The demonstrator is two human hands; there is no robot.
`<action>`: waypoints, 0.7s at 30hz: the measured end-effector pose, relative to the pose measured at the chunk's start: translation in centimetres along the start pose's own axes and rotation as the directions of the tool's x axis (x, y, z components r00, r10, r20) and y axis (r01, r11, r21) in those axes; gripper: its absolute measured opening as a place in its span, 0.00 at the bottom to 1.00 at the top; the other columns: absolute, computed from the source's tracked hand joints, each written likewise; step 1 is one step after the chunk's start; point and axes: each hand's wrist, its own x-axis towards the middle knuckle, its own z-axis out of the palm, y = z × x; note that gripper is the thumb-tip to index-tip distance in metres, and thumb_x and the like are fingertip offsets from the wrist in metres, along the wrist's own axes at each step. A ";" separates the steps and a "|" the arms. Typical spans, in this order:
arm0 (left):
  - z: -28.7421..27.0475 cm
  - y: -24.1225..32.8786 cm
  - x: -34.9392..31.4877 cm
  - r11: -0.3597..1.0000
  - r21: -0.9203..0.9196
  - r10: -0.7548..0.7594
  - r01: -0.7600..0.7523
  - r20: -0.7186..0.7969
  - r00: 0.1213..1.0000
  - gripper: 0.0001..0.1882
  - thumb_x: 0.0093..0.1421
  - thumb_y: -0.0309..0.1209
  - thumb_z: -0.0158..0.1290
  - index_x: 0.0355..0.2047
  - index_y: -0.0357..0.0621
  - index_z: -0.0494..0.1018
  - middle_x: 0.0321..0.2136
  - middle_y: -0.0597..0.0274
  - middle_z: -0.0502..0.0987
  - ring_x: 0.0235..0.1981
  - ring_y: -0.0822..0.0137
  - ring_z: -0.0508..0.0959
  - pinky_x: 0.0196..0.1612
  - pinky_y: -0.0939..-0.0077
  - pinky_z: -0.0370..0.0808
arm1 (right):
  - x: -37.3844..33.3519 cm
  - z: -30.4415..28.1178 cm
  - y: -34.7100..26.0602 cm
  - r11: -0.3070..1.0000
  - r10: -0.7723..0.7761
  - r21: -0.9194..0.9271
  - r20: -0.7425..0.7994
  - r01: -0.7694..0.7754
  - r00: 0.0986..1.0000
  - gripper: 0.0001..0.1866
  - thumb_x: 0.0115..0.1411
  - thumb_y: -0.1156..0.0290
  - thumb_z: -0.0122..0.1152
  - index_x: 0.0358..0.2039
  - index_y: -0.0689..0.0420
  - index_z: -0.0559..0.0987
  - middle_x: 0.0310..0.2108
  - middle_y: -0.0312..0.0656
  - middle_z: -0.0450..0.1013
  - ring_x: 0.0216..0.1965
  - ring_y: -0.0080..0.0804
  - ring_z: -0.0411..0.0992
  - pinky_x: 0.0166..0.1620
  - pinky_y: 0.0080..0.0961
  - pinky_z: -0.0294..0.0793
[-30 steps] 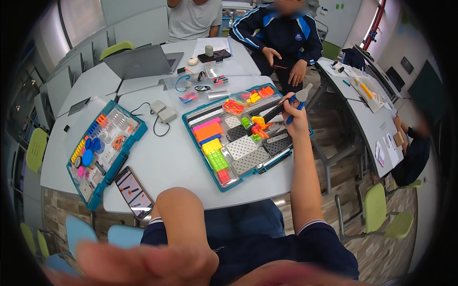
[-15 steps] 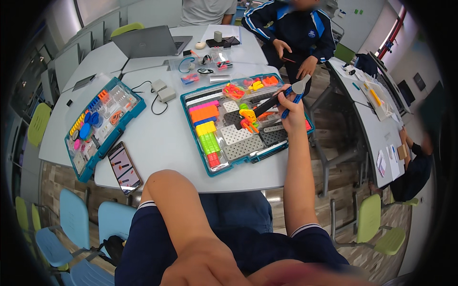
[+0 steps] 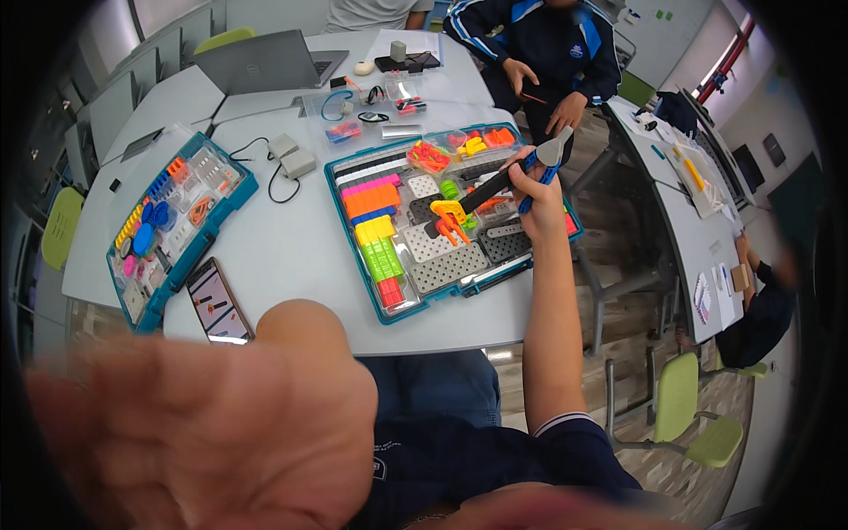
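Observation:
My right hand (image 3: 541, 205) is closed around a model of plastic kit parts (image 3: 488, 187), held over the right side of an open parts case (image 3: 422, 309). The model has a long black strip, yellow and orange pieces at its lower left end, and a grey paddle-shaped piece with blue parts by my fingers. My left hand (image 3: 221, 433) is raised very near the camera, large and blurred at the lower left. Its fingers are smeared, and nothing held shows in it. A phone (image 3: 219, 302) with a lit screen lies at the table's near edge, beyond that hand.
A second teal case (image 3: 181, 230) of sorted parts stands at the left. Beyond the cases are a grey adapter (image 3: 296, 162) with a cable, a clear tray (image 3: 346, 115) and a laptop (image 3: 261, 66). A person in a dark jacket (image 3: 539, 53) sits across the table.
My left hand has swung up and left from the bottom middle, toward the camera. My right hand still holds the model, which has tilted slightly. The whole view has shifted a little.

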 end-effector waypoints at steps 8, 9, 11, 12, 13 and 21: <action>-0.7 -2.5 0.8 0.991 -0.053 0.128 -0.125 0.056 0.990 0.28 0.65 0.44 0.49 0.62 0.50 0.59 0.64 0.54 0.57 0.67 0.55 0.52 0.69 0.48 0.36 | -0.7 0.4 -0.2 0.994 0.062 -0.096 0.013 -0.060 0.998 0.12 0.57 0.77 0.63 0.38 0.56 0.70 0.33 0.38 0.71 0.36 0.24 0.69 0.39 0.19 0.65; -0.6 -2.5 0.7 0.992 -0.023 0.124 -0.123 0.054 0.991 0.28 0.65 0.44 0.49 0.62 0.50 0.59 0.64 0.54 0.57 0.67 0.55 0.52 0.69 0.48 0.36 | -0.8 0.4 -0.3 0.994 0.065 -0.095 0.026 -0.062 0.998 0.12 0.57 0.77 0.63 0.38 0.55 0.70 0.33 0.37 0.71 0.36 0.23 0.69 0.38 0.18 0.65; -0.5 -2.4 0.6 0.991 0.037 0.125 -0.127 0.053 0.991 0.28 0.65 0.44 0.49 0.62 0.50 0.59 0.64 0.55 0.57 0.67 0.55 0.52 0.69 0.48 0.36 | -0.8 0.6 -0.3 0.992 0.058 -0.115 -0.002 -0.058 0.998 0.12 0.56 0.76 0.63 0.38 0.55 0.70 0.33 0.37 0.71 0.34 0.22 0.68 0.36 0.16 0.64; -0.4 -2.2 0.5 0.990 0.056 0.126 -0.129 0.053 0.991 0.28 0.65 0.44 0.49 0.62 0.50 0.59 0.64 0.55 0.57 0.67 0.55 0.52 0.69 0.48 0.36 | -0.9 0.7 -0.3 0.990 0.060 -0.129 -0.035 -0.064 0.998 0.12 0.56 0.76 0.64 0.38 0.55 0.70 0.33 0.37 0.71 0.33 0.21 0.68 0.34 0.15 0.63; -0.3 -2.0 0.4 0.988 0.081 0.127 -0.131 0.051 0.991 0.28 0.65 0.44 0.49 0.61 0.50 0.60 0.64 0.55 0.57 0.67 0.55 0.52 0.69 0.48 0.36 | -0.9 0.7 -0.3 0.991 0.041 -0.126 -0.002 -0.041 0.999 0.12 0.56 0.76 0.64 0.38 0.55 0.70 0.32 0.37 0.71 0.33 0.21 0.68 0.34 0.15 0.63; -0.2 -0.5 0.1 0.956 0.251 0.127 -0.150 0.105 0.986 0.28 0.64 0.44 0.50 0.61 0.50 0.60 0.64 0.55 0.58 0.67 0.54 0.51 0.69 0.49 0.36 | -1.4 1.3 -0.6 0.992 0.030 -0.125 0.024 -0.026 0.999 0.13 0.56 0.77 0.63 0.39 0.55 0.70 0.33 0.37 0.71 0.35 0.23 0.70 0.37 0.15 0.65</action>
